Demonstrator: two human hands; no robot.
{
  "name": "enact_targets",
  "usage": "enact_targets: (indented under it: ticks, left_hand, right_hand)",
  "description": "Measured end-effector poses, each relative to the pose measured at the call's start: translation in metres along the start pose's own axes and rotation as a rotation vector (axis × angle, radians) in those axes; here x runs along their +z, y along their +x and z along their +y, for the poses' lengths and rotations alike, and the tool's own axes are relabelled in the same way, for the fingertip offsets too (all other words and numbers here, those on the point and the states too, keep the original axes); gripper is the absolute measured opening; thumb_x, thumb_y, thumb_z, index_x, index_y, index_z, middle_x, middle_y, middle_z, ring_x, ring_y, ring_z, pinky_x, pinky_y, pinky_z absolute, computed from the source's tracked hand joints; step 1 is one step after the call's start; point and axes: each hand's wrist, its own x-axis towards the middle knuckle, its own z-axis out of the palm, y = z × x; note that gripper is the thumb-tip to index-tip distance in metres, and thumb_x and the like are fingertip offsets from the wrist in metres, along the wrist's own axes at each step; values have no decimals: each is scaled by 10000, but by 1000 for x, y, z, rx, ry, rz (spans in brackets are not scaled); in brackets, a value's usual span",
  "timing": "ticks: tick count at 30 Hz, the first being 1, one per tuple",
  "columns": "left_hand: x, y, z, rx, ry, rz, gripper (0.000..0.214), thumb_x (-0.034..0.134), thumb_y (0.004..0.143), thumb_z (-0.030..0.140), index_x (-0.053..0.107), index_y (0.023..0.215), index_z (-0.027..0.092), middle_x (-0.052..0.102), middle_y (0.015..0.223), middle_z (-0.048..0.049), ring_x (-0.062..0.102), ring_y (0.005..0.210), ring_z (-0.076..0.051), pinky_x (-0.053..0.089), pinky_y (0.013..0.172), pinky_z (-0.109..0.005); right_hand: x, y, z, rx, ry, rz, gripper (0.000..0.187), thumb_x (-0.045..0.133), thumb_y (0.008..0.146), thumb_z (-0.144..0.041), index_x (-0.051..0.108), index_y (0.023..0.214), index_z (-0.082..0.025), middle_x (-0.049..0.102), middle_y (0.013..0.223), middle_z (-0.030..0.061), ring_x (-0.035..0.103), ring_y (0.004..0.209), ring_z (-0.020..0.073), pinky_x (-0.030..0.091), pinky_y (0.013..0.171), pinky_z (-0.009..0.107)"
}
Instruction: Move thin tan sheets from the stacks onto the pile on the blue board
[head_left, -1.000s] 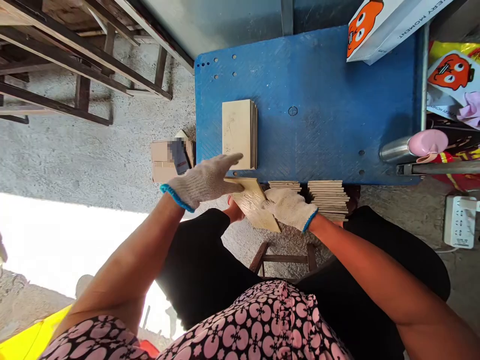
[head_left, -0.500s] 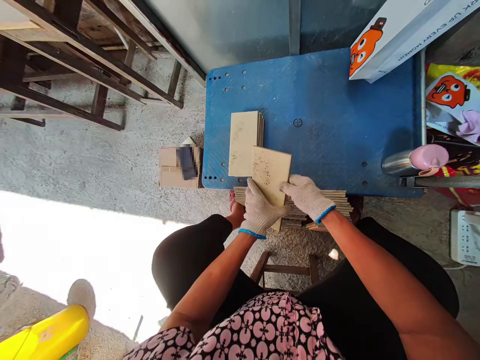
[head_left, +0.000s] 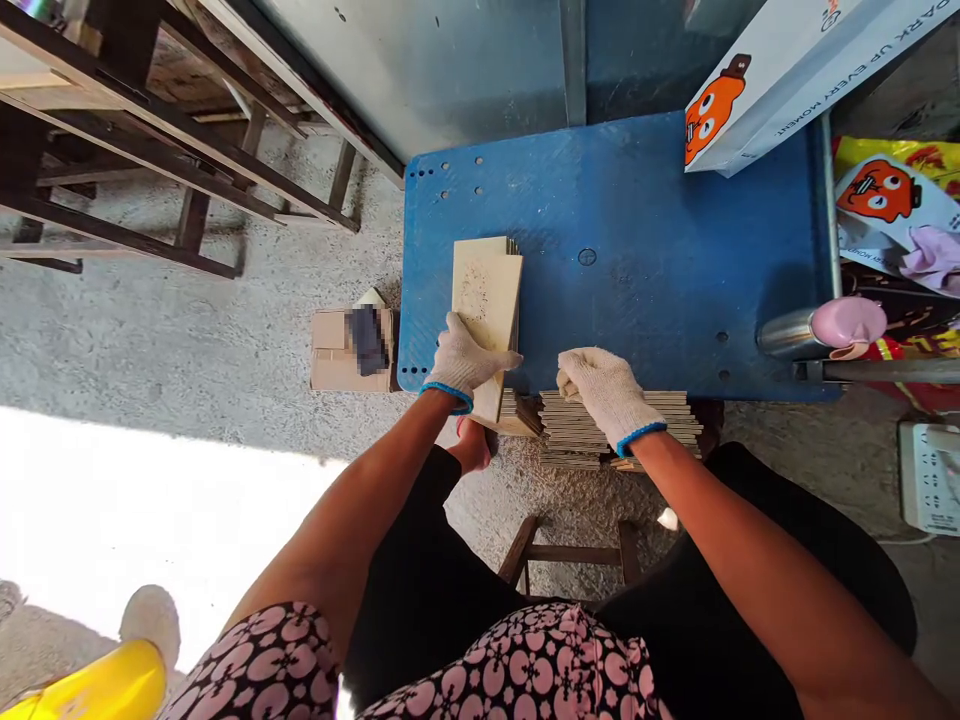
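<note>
My left hand [head_left: 466, 362], in a white knit glove with a blue cuff, grips a beige ceramic tile [head_left: 487, 300] at its lower edge. That tile lies on a short stack of tiles at the near edge of a blue plastic board [head_left: 660, 250], and its end juts past the edge. My right hand [head_left: 606, 395], gloved the same way, is curled and holds nothing. It hovers just over a tall stack of tiles [head_left: 577, 430] below the board's edge.
A cardboard box [head_left: 351, 350] sits left of the board, a white printed carton [head_left: 750, 100] on its far corner. A steel flask with a pink lid [head_left: 821, 330] lies at the right. A wooden rack [head_left: 172, 170], wooden stool [head_left: 570, 552] and power strip [head_left: 930, 478] surround me.
The tile held by both hands has moved left onto the stack on the board. My right hand has let go of it and moved right.
</note>
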Motion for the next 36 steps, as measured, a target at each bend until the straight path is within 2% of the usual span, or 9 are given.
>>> enact_targets:
  ticks: [4,10,15,22,27,30,33,36]
  left_hand:
    - [-8,40,6,-90,36,29,1051,952,562,500,415,1374,105,568,1327,-233,597,1225,-402,520,1017,-494]
    - [0,82,18,-171,25,81,1172,951,555,536,374,1467,78,532,1422,-261,561,1305,-381,510,1042,-443]
    - [10,100,22,-225,11,57,1310,961,529,418,258,1560,20,461,1500,-285,499,1378,-375,465,1104,-435]
    - [25,112,17,-225,-2,71,1328,959,519,385,246,1579,23,447,1509,-297,473,1394,-386,467,1105,-451]
    - [27,106,18,-172,-36,97,1282,955,530,392,277,1564,53,449,1495,-297,482,1380,-413,446,1106,-517]
    - [26,90,15,-56,-44,160,1261,921,591,426,237,1577,38,400,1534,-287,394,1448,-405,380,1166,-540]
    - [30,67,3,43,-86,248,1205,865,676,430,199,1587,7,294,1605,-285,250,1532,-372,254,1252,-489]
    - [42,39,-22,41,-174,301,1089,802,747,410,219,1585,32,274,1628,-263,211,1555,-340,209,1275,-461]
  right_hand:
    - [-2,-5,-2,-5,-136,-79,336,532,923,-487,604,743,-212,599,676,13,515,627,147,408,609,286]
    - [-4,-8,-4,6,-259,-110,314,522,933,-468,600,749,-225,590,702,4,482,641,150,373,624,292]
    - [-10,-13,-10,-6,-278,-116,339,501,942,-449,566,702,-219,573,695,-8,457,648,144,331,626,291]
    - [-13,-19,-16,35,-345,-124,326,523,950,-417,544,694,-217,539,690,-13,418,633,140,293,616,302]
    - [-12,-18,-16,30,-375,-151,356,519,961,-417,515,666,-217,512,669,-23,398,622,139,287,622,308]
    - [-12,-16,-15,25,-387,-141,358,522,957,-429,516,667,-220,514,673,-19,416,636,145,298,625,311]
    - [-13,-13,-17,29,-423,-125,362,525,958,-438,517,668,-221,520,671,-16,425,644,149,303,630,319]
    - [-13,-13,-20,9,-431,-125,361,518,966,-422,511,667,-220,516,667,-15,423,641,147,304,640,326]
